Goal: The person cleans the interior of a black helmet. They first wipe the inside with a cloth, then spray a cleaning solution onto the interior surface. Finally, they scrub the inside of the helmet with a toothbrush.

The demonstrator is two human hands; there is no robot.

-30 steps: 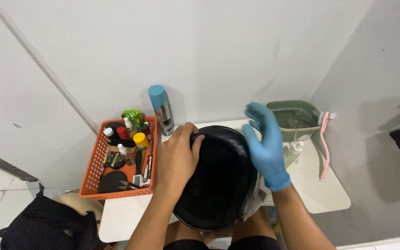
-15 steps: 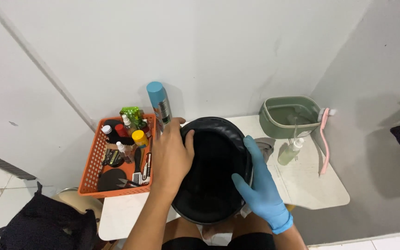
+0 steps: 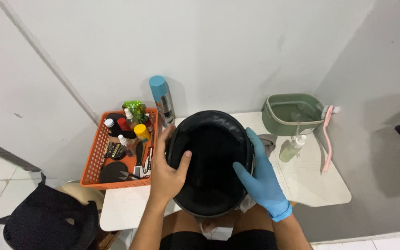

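Observation:
A black helmet lies upside down over the near edge of a small white table, its dark hollow facing up. My bare left hand grips its left rim, thumb hooked inside the shell. My right hand, in a blue glove, clasps the right rim with fingers spread along the edge. A bit of white cloth shows under the helmet near my lap.
An orange basket of bottles and tools sits at the left, with a blue-capped spray can behind it. At the right are a green tub, a small spray bottle and a pink brush. A black bag lies on the floor.
The helmet has been turned so its hollow faces up. My gloved right hand moved from the top of the shell down to the right rim.

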